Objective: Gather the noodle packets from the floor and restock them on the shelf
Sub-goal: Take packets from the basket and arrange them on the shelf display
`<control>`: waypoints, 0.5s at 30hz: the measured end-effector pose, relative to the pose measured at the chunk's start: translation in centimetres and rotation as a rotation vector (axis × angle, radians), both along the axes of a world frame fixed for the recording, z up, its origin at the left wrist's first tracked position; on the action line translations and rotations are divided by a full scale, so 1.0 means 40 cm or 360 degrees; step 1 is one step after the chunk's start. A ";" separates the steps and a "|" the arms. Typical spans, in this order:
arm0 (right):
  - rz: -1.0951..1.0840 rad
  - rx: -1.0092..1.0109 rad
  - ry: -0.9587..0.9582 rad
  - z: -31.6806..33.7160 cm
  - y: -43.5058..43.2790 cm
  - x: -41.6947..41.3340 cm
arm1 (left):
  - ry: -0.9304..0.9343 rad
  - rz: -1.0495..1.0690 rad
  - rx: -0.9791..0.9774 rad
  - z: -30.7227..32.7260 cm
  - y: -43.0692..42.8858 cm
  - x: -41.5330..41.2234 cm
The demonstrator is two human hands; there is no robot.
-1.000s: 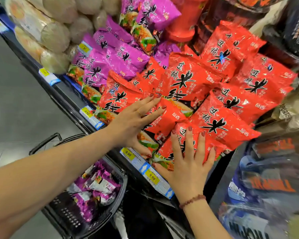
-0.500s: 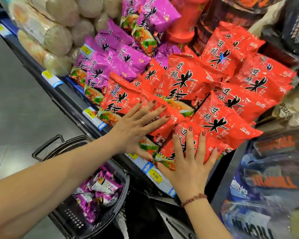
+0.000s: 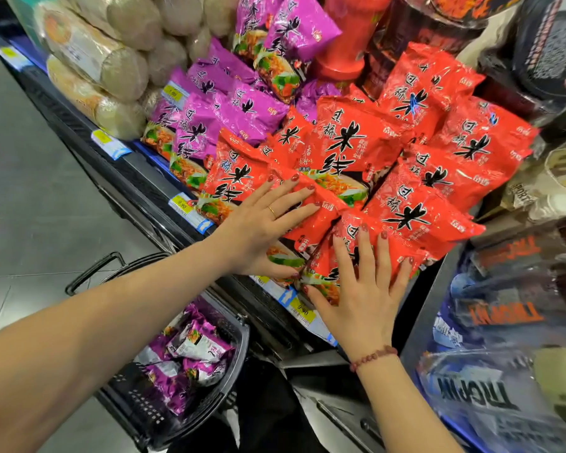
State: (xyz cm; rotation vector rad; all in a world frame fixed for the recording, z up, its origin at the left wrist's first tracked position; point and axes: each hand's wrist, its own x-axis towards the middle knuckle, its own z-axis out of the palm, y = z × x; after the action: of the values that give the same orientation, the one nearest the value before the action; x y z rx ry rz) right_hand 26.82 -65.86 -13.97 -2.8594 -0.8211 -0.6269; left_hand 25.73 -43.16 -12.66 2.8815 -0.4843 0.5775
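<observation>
stage: late in the restock, by the look of it; pressing the front row of red stock into place on the shelf (image 3: 138, 178).
done: red noodle packets (image 3: 340, 148) piled across the shelf, overlapping like roof tiles; purple noodle packets (image 3: 216, 125) banked just to their left.
left to do: probably the purple packets in the basket (image 3: 190, 354), not yet shelved; none seen loose on the floor (image 3: 30, 191) in this view.
left grip (image 3: 265, 223): flat and spread wide, palm down on a red front-row packet (image 3: 321, 220); thumb low at its front edge; nothing clasped.
right grip (image 3: 360, 295): flat, spread, pressing the frontmost red packet (image 3: 321, 264) at the shelf lip; nothing clasped.
packet material: glossy plastic film, crinkled and catching light; puffy pillow shapes with crimped ends; bold black characters and a food photo on each face.
handling guess: slick film on slick film, so likely to slide forward once pressure comes off.
basket (image 3: 245, 328): dark plastic, perforated walls, loop handle; standing on the floor just below the shelf.
shelf lip: dark rail carrying price tags (image 3: 183, 204) in yellow and blue.
neighbours: clear-wrapped rolls of pale discs (image 3: 111, 60) to the far left; a smooth red cup (image 3: 350, 34) behind the packets.
floor: grey, smooth, faintly jointed.
</observation>
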 end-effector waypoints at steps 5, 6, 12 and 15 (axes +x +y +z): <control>0.0079 0.0129 -0.0082 0.009 0.027 -0.047 | -0.0059 0.0001 -0.0160 -0.012 0.013 -0.041; 0.0083 0.0127 -0.0087 0.009 0.034 -0.053 | -0.0040 0.0010 -0.0153 -0.019 0.014 -0.049; 0.0080 -0.0036 -0.0009 -0.003 0.060 -0.057 | 0.0201 0.0144 -0.0118 -0.072 0.011 -0.076; 0.0055 -0.0105 0.0017 -0.016 0.071 -0.045 | 0.0249 0.0096 -0.0214 -0.081 0.010 -0.068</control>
State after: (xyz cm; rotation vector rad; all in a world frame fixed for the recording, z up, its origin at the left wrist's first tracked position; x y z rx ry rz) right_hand 25.02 -63.02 -14.61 -2.8978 -0.9039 -0.5910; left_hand 23.02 -42.77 -15.88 2.7922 -0.3234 0.3733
